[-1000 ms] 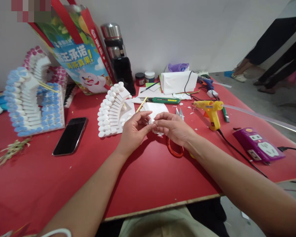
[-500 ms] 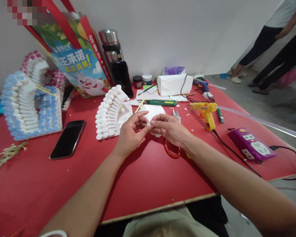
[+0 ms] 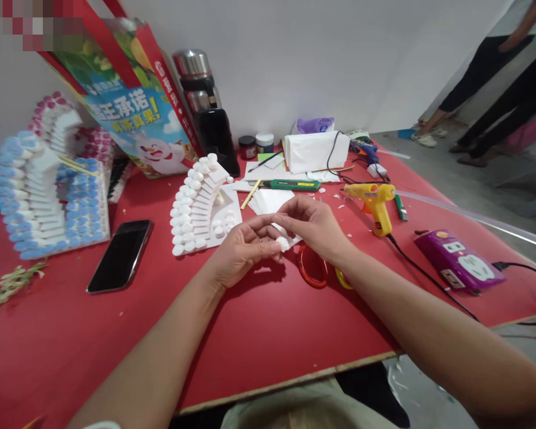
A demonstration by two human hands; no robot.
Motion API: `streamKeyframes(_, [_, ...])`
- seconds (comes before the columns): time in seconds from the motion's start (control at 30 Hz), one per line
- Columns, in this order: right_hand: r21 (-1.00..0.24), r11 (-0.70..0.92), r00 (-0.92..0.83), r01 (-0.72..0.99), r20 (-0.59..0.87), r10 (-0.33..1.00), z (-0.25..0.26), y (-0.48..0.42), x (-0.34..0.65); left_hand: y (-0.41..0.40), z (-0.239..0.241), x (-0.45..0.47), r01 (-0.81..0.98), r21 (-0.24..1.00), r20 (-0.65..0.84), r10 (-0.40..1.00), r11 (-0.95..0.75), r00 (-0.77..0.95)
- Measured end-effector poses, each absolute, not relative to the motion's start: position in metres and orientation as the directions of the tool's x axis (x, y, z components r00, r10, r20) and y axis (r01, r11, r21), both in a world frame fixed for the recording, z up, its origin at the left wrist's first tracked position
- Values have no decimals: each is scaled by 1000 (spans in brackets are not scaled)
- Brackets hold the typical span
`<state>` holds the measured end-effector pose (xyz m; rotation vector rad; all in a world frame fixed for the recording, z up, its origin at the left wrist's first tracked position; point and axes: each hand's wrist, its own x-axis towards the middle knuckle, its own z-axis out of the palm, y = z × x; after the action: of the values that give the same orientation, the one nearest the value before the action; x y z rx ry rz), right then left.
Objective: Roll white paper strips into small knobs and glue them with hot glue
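Between the thumb and fingers of my left hand (image 3: 245, 247) is a small white paper wad (image 3: 283, 243). My right hand (image 3: 315, 226) is just above it, thumb and fingertips pinched together beside my left fingers; whether anything is in that pinch is hidden. Behind the hands lies a fan of white paper sheets (image 3: 270, 200). To the left stands a white fan-shaped model (image 3: 192, 208) edged with rows of rounded white pieces. Scissors with a red handle (image 3: 311, 274) lie under my right wrist, partly covered.
A yellow glue gun (image 3: 375, 205) and a purple power socket (image 3: 458, 262) stand at right. A green cutter (image 3: 295, 185) lies behind the paper. On the left are a phone (image 3: 120, 256), a blue-and-white model (image 3: 49, 196) and a shopping bag (image 3: 138, 107). People's legs (image 3: 469, 77) show at far right.
My right hand has lifted slightly up and away from the paper wad. The wad now shows at my left fingertips, turned toward me, where before both hands pinched it together.
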<state>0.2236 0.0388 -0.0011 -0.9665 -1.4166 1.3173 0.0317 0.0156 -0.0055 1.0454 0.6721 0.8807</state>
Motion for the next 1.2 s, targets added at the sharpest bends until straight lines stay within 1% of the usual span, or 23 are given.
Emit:
streamKeyframes(0.23, [-996, 44, -242, -75, 61, 968, 0, 38, 226, 13, -9, 33, -236, 942, -85, 851, 239, 519])
streamKeyframes(0.33, [-1000, 23, -249, -12, 25, 968, -5, 41, 225, 14, -10, 33, -240, 942, -85, 861, 233, 501])
streamKeyframes(0.47, [-997, 37, -185, 62, 25, 982, -5, 43, 225, 16, -8, 31, -358, 910, -51, 915, 207, 400])
streamKeyframes(0.53, [-988, 54, -151, 142, 32, 988, 1, 42, 228, 17, -8, 30, -410, 887, -42, 921, 212, 387])
streamKeyframes(0.57, [-973, 80, -134, 218, 52, 990, 6, 41, 230, 18, -8, 30, -427, 877, -41, 920, 220, 389])
streamKeyframes(0.6, [-938, 123, -122, 325, 87, 989, 11, 39, 232, 18, -8, 30, -442, 868, -42, 920, 227, 390])
streamKeyframes(0.63, [-866, 178, -115, 466, 140, 983, 17, 36, 234, 19, -8, 31, -456, 860, -43, 921, 232, 387])
streamKeyframes(0.67, [-746, 227, -124, 626, 192, 973, 22, 32, 236, 19, -9, 31, -468, 852, -45, 924, 234, 380])
streamKeyframes(0.7, [-584, 255, -152, 771, 220, 964, 26, 26, 238, 20, -9, 32, -482, 844, -47, 929, 234, 368])
streamKeyframes(0.73, [-406, 246, -173, 880, 208, 963, 29, 19, 240, 20, -10, 32, -497, 837, -47, 934, 230, 354])
streamKeyframes(0.77, [-242, 208, -172, 948, 163, 971, 30, 11, 243, 21, -10, 33, -509, 830, -50, 939, 228, 340])
streamKeyframes(0.8, [-105, 176, -164, 979, 115, 980, 30, 3, 245, 21, -11, 33, -522, 823, -51, 944, 225, 326])
streamKeyframes(0.83, [-2, 155, -155, 988, 74, 985, 27, -6, 249, 22, -12, 33, -532, 816, -55, 946, 227, 319])
streamKeyframes(0.87, [65, 143, -145, 988, 32, 989, 24, -14, 252, 22, -12, 32, -540, 809, -62, 947, 232, 314])
streamKeyframes(0.93, [123, 113, -111, 986, -27, 993, 17, -27, 260, 22, -14, 31, -550, 795, -90, 947, 255, 309])
streamKeyframes(1.07, [172, 68, -52, 983, -95, 994, 12, -33, 270, 22, -14, 29, -572, 764, -150, 945, 297, 291])
streamKeyframes(1.13, [164, 27, -4, 986, -140, 990, 14, -28, 274, 22, -12, 29, -584, 754, -163, 947, 299, 276])
streamKeyframes(1.2, [125, -27, 51, 992, -193, 980, 16, -22, 281, 22, -11, 29, -591, 752, -161, 951, 291, 263])
